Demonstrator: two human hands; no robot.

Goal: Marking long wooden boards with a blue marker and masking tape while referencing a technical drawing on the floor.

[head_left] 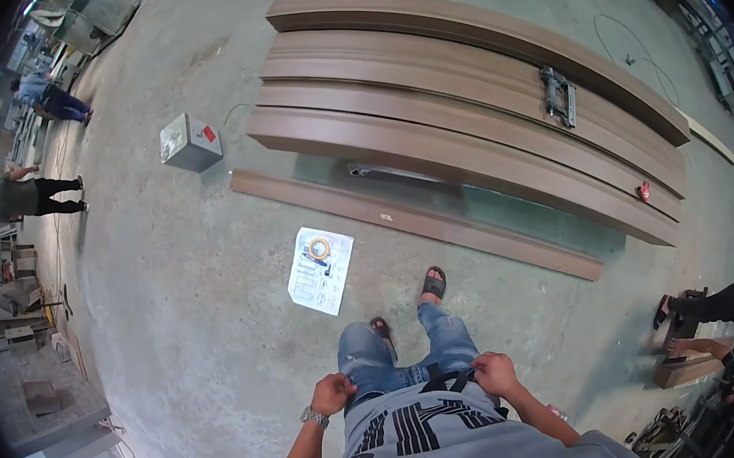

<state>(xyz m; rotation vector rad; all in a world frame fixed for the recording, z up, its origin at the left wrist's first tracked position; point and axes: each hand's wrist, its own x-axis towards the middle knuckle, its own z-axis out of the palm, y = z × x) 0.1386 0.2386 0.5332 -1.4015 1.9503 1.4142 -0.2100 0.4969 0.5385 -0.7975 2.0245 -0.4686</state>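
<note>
My left hand [334, 393] is closed at the left hip of my blue jeans [451, 344], its fingers curled on the waist. At the right hip my right hand [495, 374] pinches the jeans' waist beside a black strap [448, 381]. On the floor ahead lies a printed paper sheet [321, 289] with a yellow tape roll [319, 249] and a small blue tool on it. Beyond it stretches a single narrow brown board [402, 217]. Farther off, several long brown panels [424, 89] lie side by side, raised above the floor.
A nail gun [559, 97] and a small red object [643, 191] rest on the panels. A square metal can [191, 143] stands left of them. A person [726, 325] bends over a brown piece at right; two others [37, 194] stand far left. A thin hose [635, 58] curls behind.
</note>
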